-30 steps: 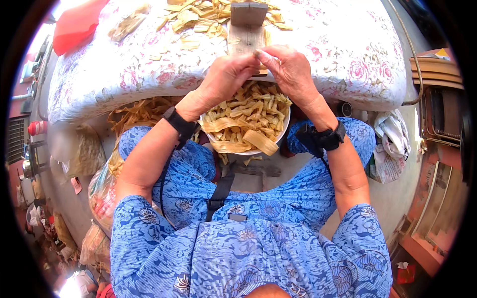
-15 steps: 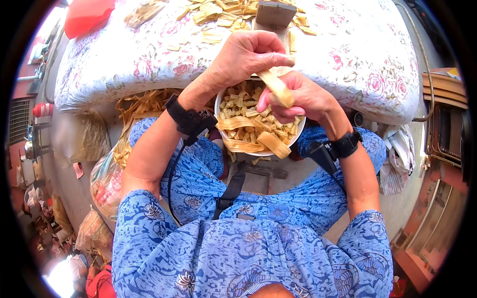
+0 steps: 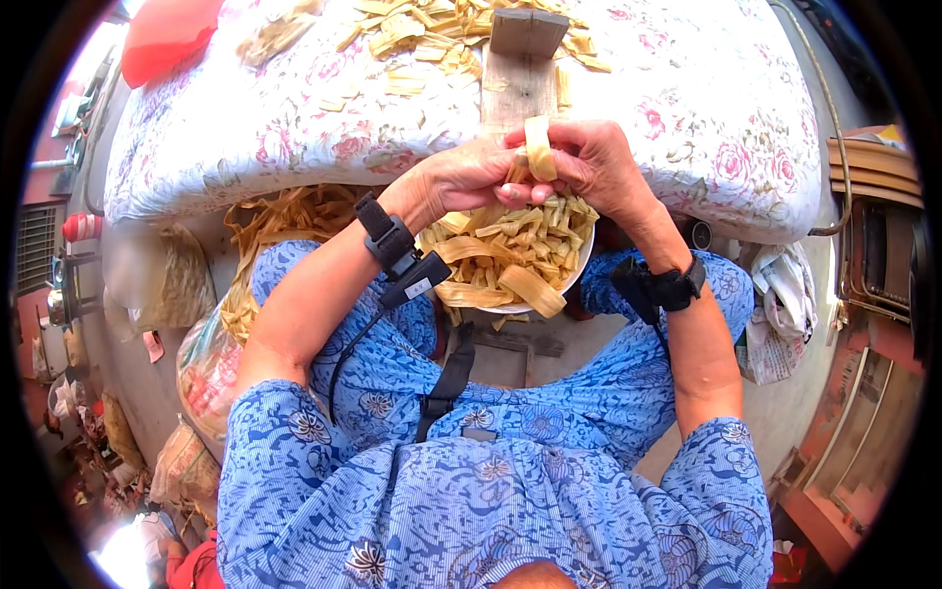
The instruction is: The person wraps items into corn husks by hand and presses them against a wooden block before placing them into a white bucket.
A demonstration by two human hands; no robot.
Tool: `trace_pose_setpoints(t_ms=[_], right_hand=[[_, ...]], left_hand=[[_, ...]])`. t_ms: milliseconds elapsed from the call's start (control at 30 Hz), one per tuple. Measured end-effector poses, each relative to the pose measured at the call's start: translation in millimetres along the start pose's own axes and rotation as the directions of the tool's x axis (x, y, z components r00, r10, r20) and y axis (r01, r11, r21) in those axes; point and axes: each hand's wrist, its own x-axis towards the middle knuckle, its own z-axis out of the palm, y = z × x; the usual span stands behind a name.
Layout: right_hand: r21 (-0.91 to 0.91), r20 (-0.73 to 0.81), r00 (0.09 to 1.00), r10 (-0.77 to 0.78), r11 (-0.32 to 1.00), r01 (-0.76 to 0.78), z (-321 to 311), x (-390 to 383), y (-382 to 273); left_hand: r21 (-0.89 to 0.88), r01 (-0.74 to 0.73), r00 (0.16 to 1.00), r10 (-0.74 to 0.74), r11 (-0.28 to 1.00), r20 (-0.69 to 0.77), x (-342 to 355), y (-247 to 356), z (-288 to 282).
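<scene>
A yellowish dried leaf strip (image 3: 539, 149) stands folded between my two hands, above the near edge of the cloth-covered table. My left hand (image 3: 476, 175) pinches its lower part from the left, fingers closed. From the right, my right hand (image 3: 601, 165) grips the same strip between thumb and fingers. Just below them sits a white bowl (image 3: 586, 263) heaped with small folded leaf pieces (image 3: 491, 240). A wider curled strip (image 3: 533, 290) rests on top of the heap, near the front rim. My fingers hide part of the strip and the bowl's far side.
A wooden block with an upright end (image 3: 520, 83) stands on the flowered cloth (image 3: 392, 128), beside loose leaf strips (image 3: 417, 39). A red sheet (image 3: 167, 39) lies far left. Long strips (image 3: 294, 221) hang left of the bowl; a white plastic bag (image 3: 785, 304) is at right.
Both hands have come together lower over the bowl's far edge. The strip, slanting between them before, is now folded upright, and the wooden block is more exposed.
</scene>
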Motion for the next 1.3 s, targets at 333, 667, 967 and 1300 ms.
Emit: trace_pose_setpoints(t_ms=[333, 667, 967, 1300], right_hand=[[-0.280, -0.371, 0.926, -0.071, 0.959, -0.039, 6.6, 7.2, -17.9], [-0.415, -0.418, 0.869, -0.266, 0.906, 0.078, 21.7, 9.9, 1.9], [0.253, -0.587, 0.808, -0.056, 0.935, 0.249, -14.4, 17.1, 17.5], [0.703, -0.072, 0.961, 0.268, 0.697, -0.142, 11.3, 13.7, -0.7]], left_hand=[[0.279, -0.489, 0.749, 0.562, 0.826, -0.350, 6.5, 1.6, 7.7], [0.846, -0.196, 0.658, 0.706, 0.495, -0.261, 6.4, 0.8, 12.4], [0.175, -0.342, 0.852, 0.383, 0.923, -0.357, -4.4, 4.7, 14.1], [0.375, -0.198, 0.915, 0.307, 0.906, -0.260, -10.6, 9.1, -0.7]])
